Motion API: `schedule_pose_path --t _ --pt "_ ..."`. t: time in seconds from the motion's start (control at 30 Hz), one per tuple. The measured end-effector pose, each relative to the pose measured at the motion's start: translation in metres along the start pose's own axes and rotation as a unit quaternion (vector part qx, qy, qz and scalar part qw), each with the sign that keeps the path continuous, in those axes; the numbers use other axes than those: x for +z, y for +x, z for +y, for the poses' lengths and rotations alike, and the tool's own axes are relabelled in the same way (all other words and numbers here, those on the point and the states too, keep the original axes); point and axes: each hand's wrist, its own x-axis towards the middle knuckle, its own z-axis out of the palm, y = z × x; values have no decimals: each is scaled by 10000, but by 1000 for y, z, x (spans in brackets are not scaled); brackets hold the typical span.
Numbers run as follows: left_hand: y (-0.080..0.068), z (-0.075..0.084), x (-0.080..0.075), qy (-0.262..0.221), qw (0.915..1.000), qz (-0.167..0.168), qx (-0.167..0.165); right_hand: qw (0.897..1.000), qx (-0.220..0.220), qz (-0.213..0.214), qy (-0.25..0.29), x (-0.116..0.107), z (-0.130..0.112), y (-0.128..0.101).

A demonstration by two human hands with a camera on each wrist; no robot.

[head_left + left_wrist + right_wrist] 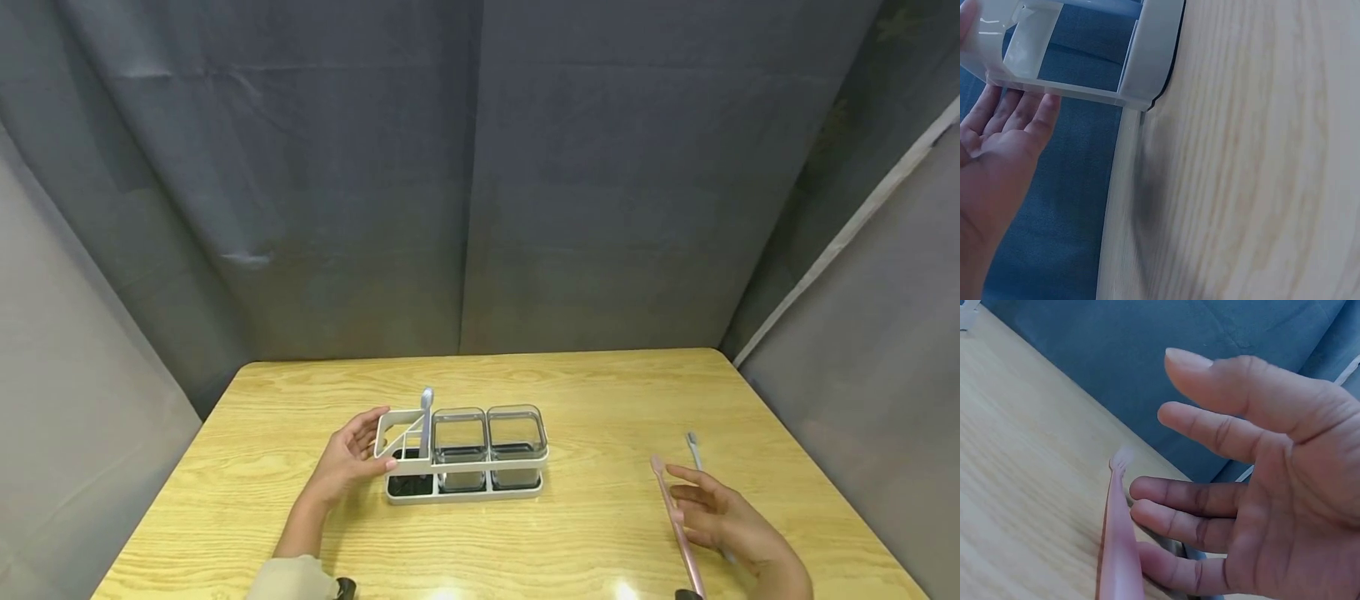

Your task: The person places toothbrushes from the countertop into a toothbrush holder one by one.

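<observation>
Pale wood-grain tabletop [585,392] | grey curtain backdrop [480,167] | left hand [348,458] open against white rack [465,467] | right hand [723,517] loosely open beside pink toothbrush [678,529]

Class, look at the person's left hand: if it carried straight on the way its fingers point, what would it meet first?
The left hand would meet the white organizer rack at its left end; its fingers already look to be touching the frame there, though depth is hard to judge.

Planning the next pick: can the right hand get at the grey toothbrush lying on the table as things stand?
Probably yes. The grey toothbrush lies on bare table just beyond the right hand, with nothing between, though the pink toothbrush sits at its fingertips.
</observation>
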Motion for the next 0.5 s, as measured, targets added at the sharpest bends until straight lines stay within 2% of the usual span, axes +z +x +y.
schedule_pose_path --t 0.2,0.33,0.5 --pt "-1 0 0 -15 10000 -10 -7 9997 -66 38 242 1 6 0" --pt "-2 0 0 -41 10000 -42 -41 9995 90 302 -38 5 5 -1" --pt "-2 0 0 -103 9999 -67 -36 9985 121 369 -375 7 5 -1"
